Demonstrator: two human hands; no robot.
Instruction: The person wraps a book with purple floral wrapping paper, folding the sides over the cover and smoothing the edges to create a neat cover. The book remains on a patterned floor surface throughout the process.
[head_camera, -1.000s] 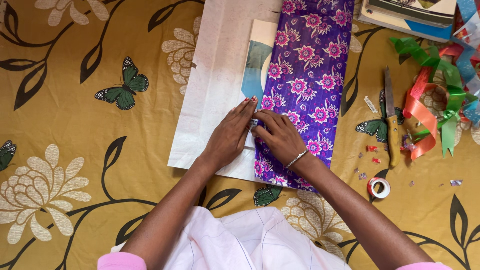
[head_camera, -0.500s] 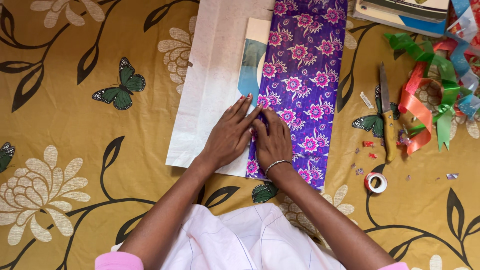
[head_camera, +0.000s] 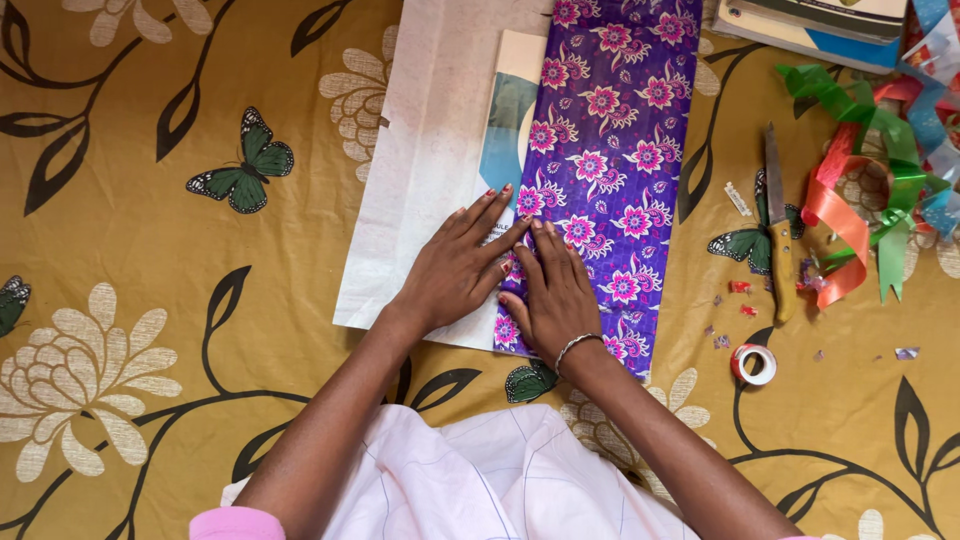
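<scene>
Mustard cloth (head_camera: 130, 240) printed with flowers and butterflies carries our work. Toward its far edge lies purple floral wrapping paper (head_camera: 620, 150), folded over a book (head_camera: 508, 125) on the paper's white underside (head_camera: 430, 150). Our left hand (head_camera: 455, 268) and right hand (head_camera: 553, 295) press flat on the fold, fingers spread, gripping nothing. Near the cloth's right edge lie a knife (head_camera: 779, 240), a tape roll (head_camera: 753, 364) and ribbons (head_camera: 870, 180).

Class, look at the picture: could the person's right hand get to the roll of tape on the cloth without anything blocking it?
Probably yes. The right hand lies flat on the purple flowered paper, and only bare cloth with a few scraps lies between it and the roll of tape.
</scene>
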